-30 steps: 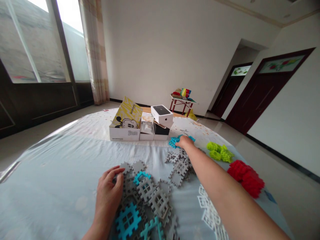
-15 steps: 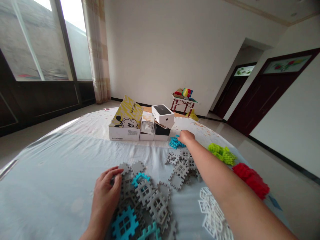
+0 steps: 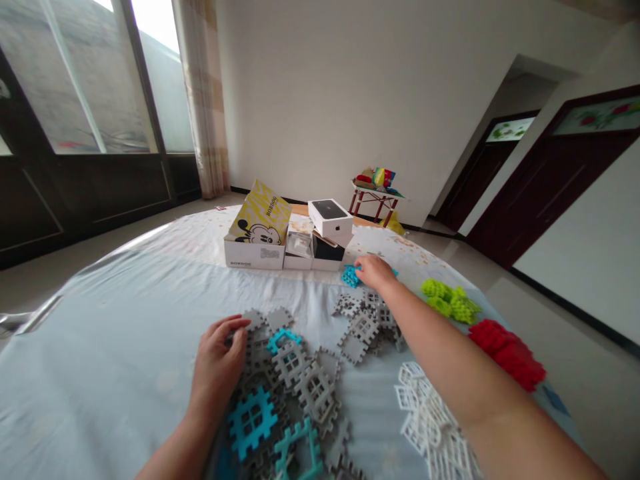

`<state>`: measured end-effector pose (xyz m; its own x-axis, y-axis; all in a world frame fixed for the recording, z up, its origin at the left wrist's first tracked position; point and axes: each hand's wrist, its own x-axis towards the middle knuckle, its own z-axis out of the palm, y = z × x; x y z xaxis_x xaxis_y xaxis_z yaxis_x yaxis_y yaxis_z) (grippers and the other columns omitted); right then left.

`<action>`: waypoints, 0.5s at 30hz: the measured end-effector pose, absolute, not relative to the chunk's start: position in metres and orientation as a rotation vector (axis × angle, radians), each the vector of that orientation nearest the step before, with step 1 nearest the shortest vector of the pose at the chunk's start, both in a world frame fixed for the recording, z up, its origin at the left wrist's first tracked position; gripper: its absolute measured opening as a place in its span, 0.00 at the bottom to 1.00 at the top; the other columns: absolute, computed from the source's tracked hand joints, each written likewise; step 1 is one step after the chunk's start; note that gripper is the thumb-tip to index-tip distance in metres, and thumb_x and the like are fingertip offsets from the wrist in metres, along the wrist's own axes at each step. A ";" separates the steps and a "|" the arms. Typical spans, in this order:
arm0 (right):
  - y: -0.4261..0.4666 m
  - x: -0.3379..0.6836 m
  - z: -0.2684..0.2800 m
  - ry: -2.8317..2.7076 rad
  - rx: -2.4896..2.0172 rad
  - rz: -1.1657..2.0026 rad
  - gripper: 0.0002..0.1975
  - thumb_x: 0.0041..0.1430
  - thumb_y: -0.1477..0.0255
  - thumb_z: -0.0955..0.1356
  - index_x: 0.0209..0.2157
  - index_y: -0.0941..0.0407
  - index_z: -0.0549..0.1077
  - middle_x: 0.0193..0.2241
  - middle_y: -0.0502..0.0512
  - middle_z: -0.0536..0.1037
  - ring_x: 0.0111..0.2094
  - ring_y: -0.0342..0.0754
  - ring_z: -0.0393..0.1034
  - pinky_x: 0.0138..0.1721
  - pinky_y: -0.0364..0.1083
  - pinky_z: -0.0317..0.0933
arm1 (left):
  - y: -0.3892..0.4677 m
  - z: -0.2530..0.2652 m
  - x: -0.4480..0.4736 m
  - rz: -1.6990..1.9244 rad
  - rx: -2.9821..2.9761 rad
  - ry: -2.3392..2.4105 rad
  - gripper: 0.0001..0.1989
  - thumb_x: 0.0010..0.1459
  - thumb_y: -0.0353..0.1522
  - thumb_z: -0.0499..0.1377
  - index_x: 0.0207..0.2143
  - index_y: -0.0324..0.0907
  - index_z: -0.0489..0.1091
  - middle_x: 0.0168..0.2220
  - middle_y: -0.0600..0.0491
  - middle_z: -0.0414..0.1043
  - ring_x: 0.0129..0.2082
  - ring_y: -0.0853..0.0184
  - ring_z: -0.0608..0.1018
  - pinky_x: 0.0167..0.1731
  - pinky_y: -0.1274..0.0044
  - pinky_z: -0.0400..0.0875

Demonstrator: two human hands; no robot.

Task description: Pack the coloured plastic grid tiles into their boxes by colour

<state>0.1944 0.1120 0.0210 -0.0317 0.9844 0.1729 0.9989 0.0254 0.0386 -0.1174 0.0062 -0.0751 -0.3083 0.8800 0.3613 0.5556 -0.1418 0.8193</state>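
Observation:
My right hand (image 3: 375,272) reaches out over the small pile of blue interlocking plastic building pieces (image 3: 351,276) near the boxes. Its fingertips are pinched at a blue piece, and the hand covers part of the pile. My left hand (image 3: 221,353) rests at the left edge of a mixed pile of grey building pieces (image 3: 316,392), its fingers loosely curled and apart, holding nothing I can see. A blue window piece (image 3: 253,423), a teal frame piece (image 3: 300,448) and a smaller blue piece (image 3: 284,339) lie among the grey ones.
Sorted piles lie to the right: grey pieces (image 3: 361,332), white lattice pieces (image 3: 434,420), lime-green pieces (image 3: 450,301) and red pieces (image 3: 506,352). Along the back stand a yellow-lidded box (image 3: 255,255) and a white phone box (image 3: 331,217) atop another box. A pale cloth (image 3: 125,333) covers the table.
The view has shifted a little. My right hand has settled lower over the blue pile, and blue now shows on both sides of it. My left hand stays by the grey pile.

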 end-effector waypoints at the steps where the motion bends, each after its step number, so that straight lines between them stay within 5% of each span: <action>1: 0.105 0.188 0.021 -2.198 -2.055 -0.208 0.13 0.54 0.73 0.63 0.40 0.54 0.74 0.40 0.56 0.76 0.43 0.49 0.68 0.43 0.43 0.58 | 0.006 -0.075 -0.117 1.430 1.611 1.810 0.14 0.49 0.37 0.51 0.31 0.43 0.73 0.40 0.47 0.73 0.43 0.58 0.73 0.45 0.67 0.66; 8: 0.042 0.120 0.008 -2.453 -1.312 0.241 0.09 0.51 0.72 0.67 0.36 0.57 0.75 0.29 0.52 0.75 0.31 0.43 0.68 0.35 0.41 0.59 | 0.007 -0.075 -0.119 1.448 1.574 1.806 0.14 0.50 0.36 0.50 0.33 0.41 0.73 0.39 0.48 0.73 0.42 0.59 0.74 0.44 0.69 0.67; 15: -0.016 0.066 -0.007 -2.630 -0.778 0.417 0.17 0.50 0.60 0.69 0.39 0.56 0.74 0.37 0.55 0.75 0.41 0.47 0.66 0.45 0.45 0.56 | 0.004 -0.067 -0.121 1.500 1.507 1.854 0.16 0.50 0.37 0.49 0.34 0.40 0.73 0.38 0.48 0.74 0.40 0.62 0.75 0.39 0.74 0.70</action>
<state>0.0656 -0.0161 -0.0075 -0.7809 0.5683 0.2593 0.4603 0.8042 -0.3761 -0.1214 0.0039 -0.0672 -0.3928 0.8519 0.3464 0.5165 -0.1073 0.8495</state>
